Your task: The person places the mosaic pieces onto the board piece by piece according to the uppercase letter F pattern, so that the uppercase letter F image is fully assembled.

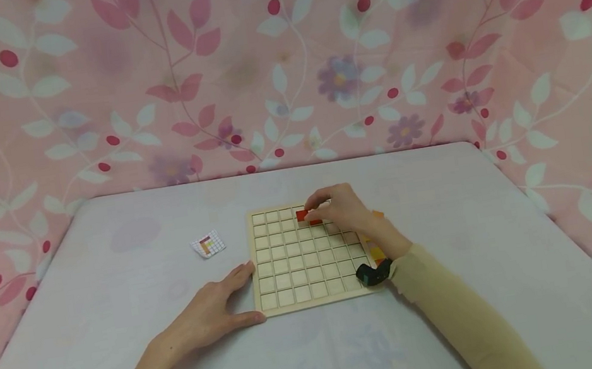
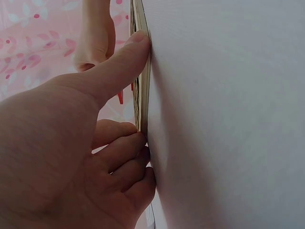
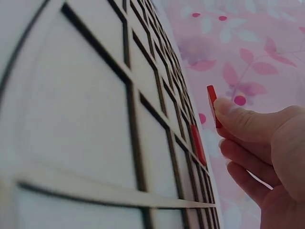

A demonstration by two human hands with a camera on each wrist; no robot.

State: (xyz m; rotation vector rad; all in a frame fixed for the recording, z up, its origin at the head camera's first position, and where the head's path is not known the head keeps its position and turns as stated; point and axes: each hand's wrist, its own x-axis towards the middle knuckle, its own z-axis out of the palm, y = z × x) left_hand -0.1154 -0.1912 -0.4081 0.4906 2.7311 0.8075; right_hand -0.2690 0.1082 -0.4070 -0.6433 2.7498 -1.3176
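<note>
A pale wooden grid board (image 1: 283, 281) lies on the table. My right hand (image 1: 341, 209) is over its far side, pinching a small red tile (image 3: 212, 106) between thumb and fingers; the right wrist view shows this tile raised off the board. Below it, a second red tile (image 3: 198, 145) lies on the grid, seen also in the head view just under the fingertips. My left hand (image 1: 212, 312) rests against the board's left edge, thumb (image 2: 138, 40) near the front corner and fingers farther back, spread rather than wrapped round it.
A small creased paper (image 1: 209, 245) with a coloured grid pattern lies left of the board. Yellow and orange tiles (image 1: 378, 252) lie along the board's right side, partly hidden by the right forearm. A floral cloth (image 1: 255, 63) hangs behind the table.
</note>
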